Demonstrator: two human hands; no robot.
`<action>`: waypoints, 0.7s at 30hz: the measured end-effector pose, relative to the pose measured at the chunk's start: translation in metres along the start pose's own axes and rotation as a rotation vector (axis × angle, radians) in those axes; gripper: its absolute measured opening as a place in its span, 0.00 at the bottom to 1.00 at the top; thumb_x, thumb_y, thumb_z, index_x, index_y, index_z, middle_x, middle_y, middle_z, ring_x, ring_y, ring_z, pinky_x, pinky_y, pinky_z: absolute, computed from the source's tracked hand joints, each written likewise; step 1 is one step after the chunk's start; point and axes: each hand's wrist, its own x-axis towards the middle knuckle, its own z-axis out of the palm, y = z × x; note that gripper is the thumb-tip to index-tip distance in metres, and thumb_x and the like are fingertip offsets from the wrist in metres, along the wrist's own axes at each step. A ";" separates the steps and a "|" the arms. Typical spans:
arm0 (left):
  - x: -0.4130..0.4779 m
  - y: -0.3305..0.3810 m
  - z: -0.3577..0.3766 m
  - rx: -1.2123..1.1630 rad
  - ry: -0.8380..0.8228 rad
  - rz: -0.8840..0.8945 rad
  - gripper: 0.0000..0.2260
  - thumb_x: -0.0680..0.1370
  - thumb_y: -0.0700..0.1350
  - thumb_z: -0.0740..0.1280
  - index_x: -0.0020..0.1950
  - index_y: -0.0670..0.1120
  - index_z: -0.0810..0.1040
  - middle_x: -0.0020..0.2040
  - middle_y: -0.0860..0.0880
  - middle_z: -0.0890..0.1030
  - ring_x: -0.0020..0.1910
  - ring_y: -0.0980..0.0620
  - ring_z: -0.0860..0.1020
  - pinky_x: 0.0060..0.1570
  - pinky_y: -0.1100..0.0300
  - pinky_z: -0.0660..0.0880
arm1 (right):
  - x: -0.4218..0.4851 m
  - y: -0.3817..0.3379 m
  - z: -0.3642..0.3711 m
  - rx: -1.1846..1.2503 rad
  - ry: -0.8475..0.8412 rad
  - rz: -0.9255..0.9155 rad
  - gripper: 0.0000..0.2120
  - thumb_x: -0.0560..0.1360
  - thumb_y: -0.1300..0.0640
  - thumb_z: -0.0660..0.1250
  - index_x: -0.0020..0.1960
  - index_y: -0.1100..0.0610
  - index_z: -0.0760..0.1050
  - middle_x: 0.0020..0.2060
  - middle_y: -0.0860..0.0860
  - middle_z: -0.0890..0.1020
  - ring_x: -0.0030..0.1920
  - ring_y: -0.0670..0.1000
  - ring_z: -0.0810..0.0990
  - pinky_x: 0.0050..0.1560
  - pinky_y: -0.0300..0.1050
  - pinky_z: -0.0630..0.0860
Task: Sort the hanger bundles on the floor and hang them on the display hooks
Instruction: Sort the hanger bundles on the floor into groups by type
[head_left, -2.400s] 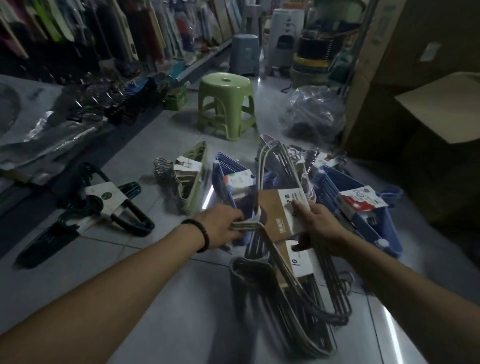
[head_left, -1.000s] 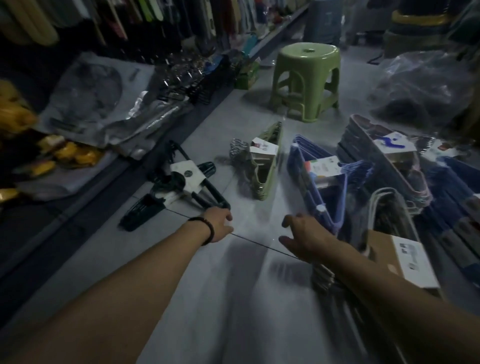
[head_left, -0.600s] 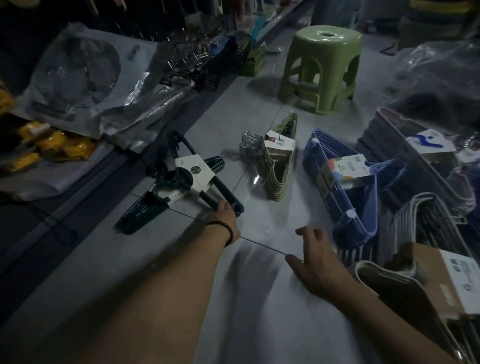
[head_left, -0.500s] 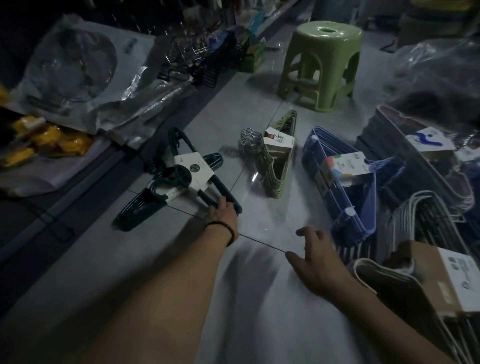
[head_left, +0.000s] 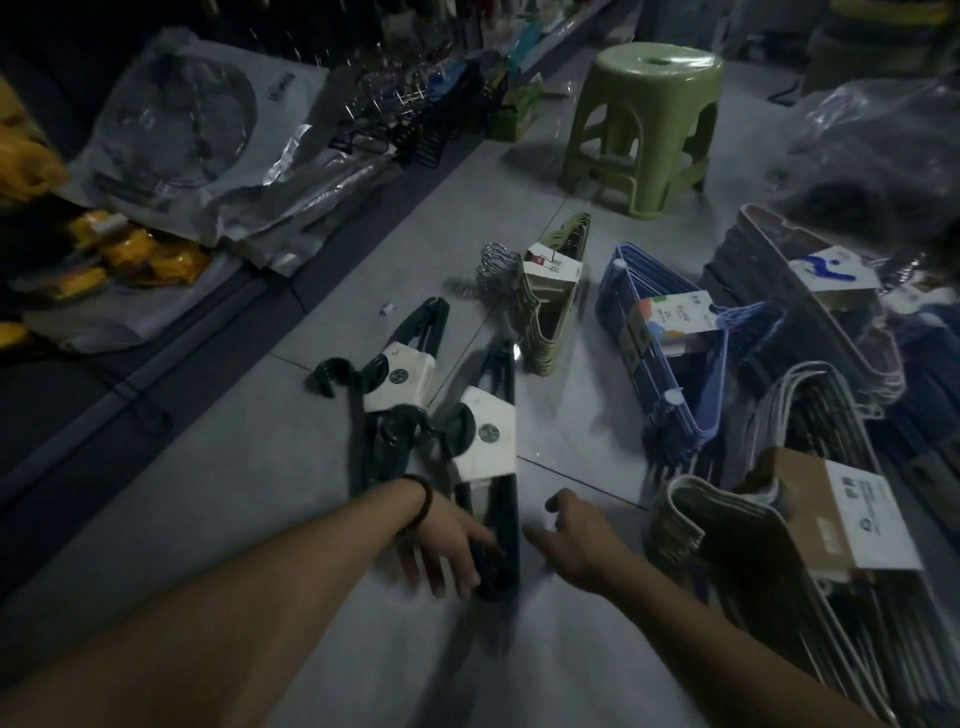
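Observation:
Two dark green hanger bundles with white labels lie on the grey floor tiles, one further off (head_left: 400, 376) and one nearer (head_left: 488, 436). My left hand (head_left: 447, 540) lies with spread fingers on the near end of the nearer bundle. To its right, my right hand (head_left: 576, 535) hovers with relaxed fingers and holds nothing. An olive green bundle (head_left: 550, 306) and a blue bundle (head_left: 670, 353) lie beyond. A white wire bundle with a cardboard label (head_left: 810, 509) lies at my right, behind it a brownish bundle (head_left: 810, 291).
A green plastic stool (head_left: 649, 119) stands at the back. A low shelf edge with packaged goods (head_left: 197, 135) and yellow packs (head_left: 130, 254) runs along the left. A clear plastic bag (head_left: 883, 156) lies at the back right.
My hands let go of the white wire bundle and moved left. My left hand took the nearer dark green bundle's end and dragged it toward me, turning it. My right hand lifted off the floor.

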 end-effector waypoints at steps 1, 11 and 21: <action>0.003 0.002 0.016 -0.011 -0.069 0.027 0.23 0.81 0.45 0.70 0.70 0.67 0.72 0.59 0.46 0.84 0.54 0.46 0.82 0.63 0.42 0.78 | -0.003 0.002 0.005 0.005 -0.008 0.008 0.26 0.78 0.39 0.67 0.67 0.55 0.70 0.59 0.54 0.78 0.55 0.54 0.79 0.56 0.52 0.80; -0.027 -0.044 -0.006 -0.317 0.617 0.081 0.07 0.80 0.49 0.70 0.49 0.46 0.82 0.43 0.48 0.83 0.40 0.49 0.81 0.36 0.58 0.78 | -0.028 0.028 0.045 -0.010 -0.052 0.042 0.21 0.77 0.56 0.69 0.66 0.61 0.67 0.61 0.61 0.79 0.58 0.61 0.81 0.55 0.53 0.82; 0.019 -0.052 -0.009 -0.876 0.747 -0.208 0.26 0.75 0.66 0.67 0.56 0.43 0.78 0.43 0.41 0.85 0.40 0.41 0.86 0.45 0.47 0.83 | -0.051 0.031 0.014 0.350 0.023 -0.131 0.07 0.82 0.61 0.61 0.53 0.53 0.77 0.40 0.56 0.85 0.30 0.49 0.82 0.29 0.43 0.78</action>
